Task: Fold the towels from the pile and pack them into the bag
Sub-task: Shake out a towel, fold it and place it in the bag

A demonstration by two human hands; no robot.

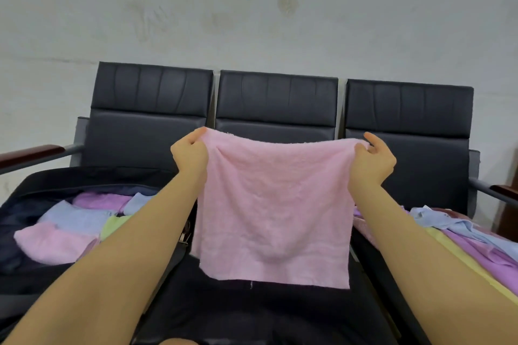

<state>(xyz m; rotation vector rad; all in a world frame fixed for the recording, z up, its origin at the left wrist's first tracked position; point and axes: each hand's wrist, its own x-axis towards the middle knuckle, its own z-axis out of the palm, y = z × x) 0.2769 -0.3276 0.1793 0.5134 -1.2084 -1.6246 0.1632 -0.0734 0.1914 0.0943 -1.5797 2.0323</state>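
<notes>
A pink towel (274, 204) hangs spread out in the air above the middle seat. My left hand (189, 152) pinches its upper left corner and my right hand (374, 158) pinches its upper right corner. The dark open bag (25, 204) lies on the left seat with folded pink (53, 244), blue (73, 217), purple (101, 200) and green (115, 225) towels inside. The pile of unfolded towels (476, 244), in purple, blue and yellow, lies on the right seat, partly hidden by my right forearm.
A black three-seat bench (276, 103) stands against a pale wall. Wooden-topped armrests stick out at the left end (30, 154) and the right end (504, 190). The dark middle seat (252, 311) lies under the hanging towel.
</notes>
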